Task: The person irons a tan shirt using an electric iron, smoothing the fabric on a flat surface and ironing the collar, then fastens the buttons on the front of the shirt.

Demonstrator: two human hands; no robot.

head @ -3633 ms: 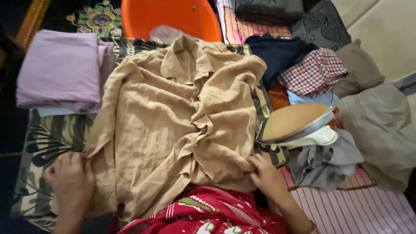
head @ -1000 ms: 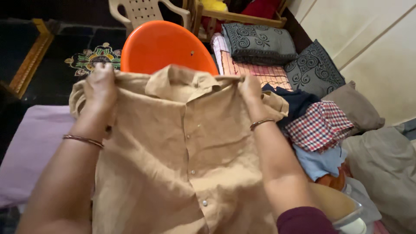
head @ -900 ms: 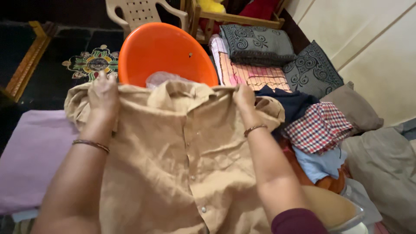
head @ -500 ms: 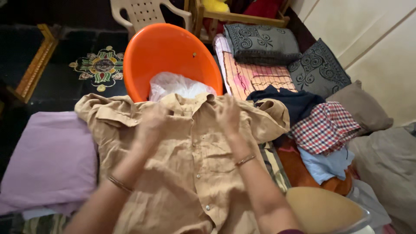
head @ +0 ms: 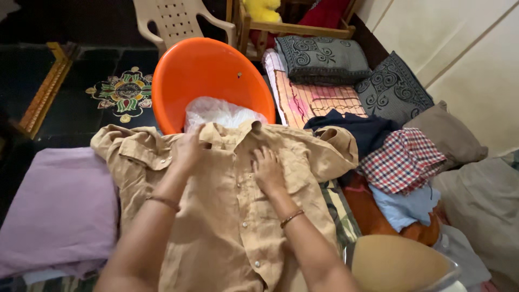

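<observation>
At my far left lies a folded lilac cloth [head: 57,208]. Beside it the tan shirt [head: 227,216] is laid out flat, buttoned front up, collar toward the orange tub [head: 208,75]. My left hand [head: 187,150] rests flat on the shirt just below the collar, fingers loosely spread, pinching nothing. My right hand [head: 268,171] presses palm-down on the chest to the right of the button line, fingers together. Further right sit a checked cloth [head: 403,159] and heaped clothes.
</observation>
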